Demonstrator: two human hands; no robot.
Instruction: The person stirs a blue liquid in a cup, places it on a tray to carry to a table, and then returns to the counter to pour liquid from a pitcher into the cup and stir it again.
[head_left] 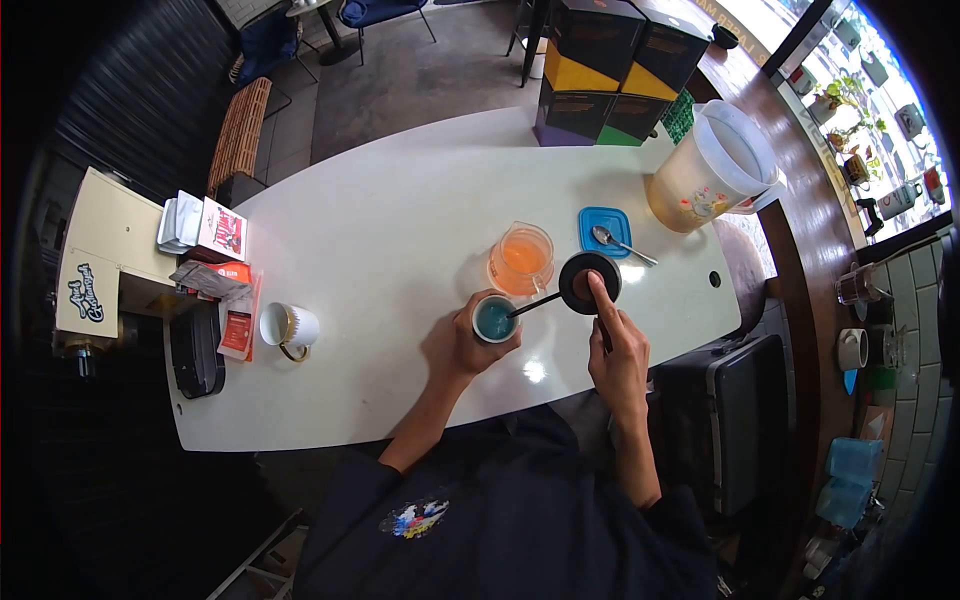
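Note:
My left hand (472, 338) is wrapped round a small cup (495, 319) with a blue-green inside, held upright over the table. My right hand (620, 362) grips the handle of a black gooseneck kettle (577, 300), its index finger stretched onto the round lid. The kettle's thin spout points left, its tip at the cup's rim. Just beyond the cup stands a clear glass jug (522, 258) of orange liquid. Behind the kettle, a metal spoon (622, 243) lies across a square blue lid (597, 221).
On the white table (370, 240) stand a white mug (290, 328) with a gold handle at left and a large plastic pitcher (705, 170) at right. Dark boxes (600, 70) are stacked at the back. A cream-coloured stand (120, 270) with packets occupies the left end.

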